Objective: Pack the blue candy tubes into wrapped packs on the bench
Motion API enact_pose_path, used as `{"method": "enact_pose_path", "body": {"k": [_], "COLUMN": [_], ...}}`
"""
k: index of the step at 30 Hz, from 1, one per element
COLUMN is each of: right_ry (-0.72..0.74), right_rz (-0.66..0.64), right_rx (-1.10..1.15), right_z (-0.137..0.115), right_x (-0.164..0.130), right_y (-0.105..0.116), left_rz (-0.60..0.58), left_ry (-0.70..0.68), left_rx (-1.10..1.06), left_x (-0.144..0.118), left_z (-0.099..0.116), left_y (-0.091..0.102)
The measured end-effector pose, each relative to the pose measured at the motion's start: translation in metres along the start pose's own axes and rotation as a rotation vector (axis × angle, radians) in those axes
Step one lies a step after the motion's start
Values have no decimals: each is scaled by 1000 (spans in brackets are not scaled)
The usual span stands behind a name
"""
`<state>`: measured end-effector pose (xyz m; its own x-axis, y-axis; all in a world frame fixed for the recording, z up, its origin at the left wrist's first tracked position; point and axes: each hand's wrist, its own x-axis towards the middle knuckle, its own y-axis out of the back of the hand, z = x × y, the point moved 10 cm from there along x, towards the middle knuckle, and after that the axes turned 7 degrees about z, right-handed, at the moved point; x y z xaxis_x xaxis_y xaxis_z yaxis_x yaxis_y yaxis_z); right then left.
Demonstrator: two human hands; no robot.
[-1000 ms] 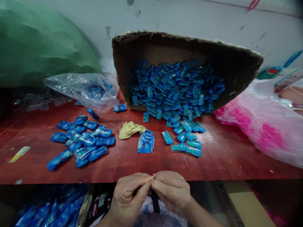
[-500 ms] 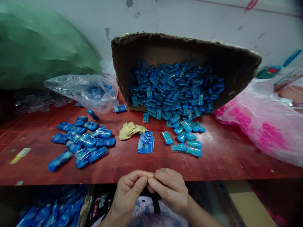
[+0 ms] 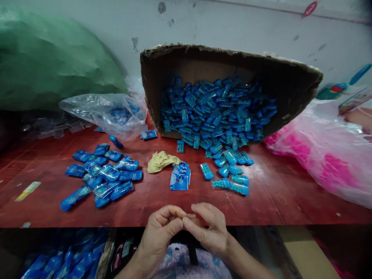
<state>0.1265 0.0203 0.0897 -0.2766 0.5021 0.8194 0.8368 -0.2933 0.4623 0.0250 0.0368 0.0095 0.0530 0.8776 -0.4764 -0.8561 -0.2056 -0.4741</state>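
My left hand [image 3: 161, 231] and my right hand [image 3: 209, 231] meet at the front edge of the red table, fingertips touching. Thumb and forefinger of the left are pinched together. The right thumb presses against them, its other fingers curled and slightly lifted. Whatever lies between the fingertips is too small or hidden to make out. Just beyond them is a small stack of blue printed cards [image 3: 179, 182], with a lump of yellowish putty [image 3: 161, 161] behind it. Small clear packs with blue beads [image 3: 239, 188] lie to the right. Blue card-fronted packs [image 3: 108, 172] are piled to the left.
A tilted cardboard box [image 3: 149, 85] holds many blue bead packs, some spilling out. Left of it are a clear plastic bag [image 3: 87, 104] and a large green sack [image 3: 55, 58]. A bag of pink items [image 3: 328, 155] stands right. Below the table edge are more blue packs [image 3: 64, 255].
My right hand's fingers have lifted and spread slightly away from the left fingertips. The left hand keeps its pinch. The view has shifted slightly; things on the table stay put.
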Motion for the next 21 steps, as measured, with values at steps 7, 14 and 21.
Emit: {"method": "enact_pose_path", "body": {"k": [7,14,21], "right_ry": [-59,-6,-270], "right_rz": [-38,-52,-169], "right_rx": [53,127,421], "right_z": [8,1,8], "right_x": [-2,1,1], "right_y": [-5,-6,-21], "left_rz": [-56,-114,-185], "left_ry": [21,-8,112], "left_rx": [-10,-20,-43], "left_x": [-1,2,3], "left_z": [3,5,-6], "left_y": [-4,-5,-14]}}
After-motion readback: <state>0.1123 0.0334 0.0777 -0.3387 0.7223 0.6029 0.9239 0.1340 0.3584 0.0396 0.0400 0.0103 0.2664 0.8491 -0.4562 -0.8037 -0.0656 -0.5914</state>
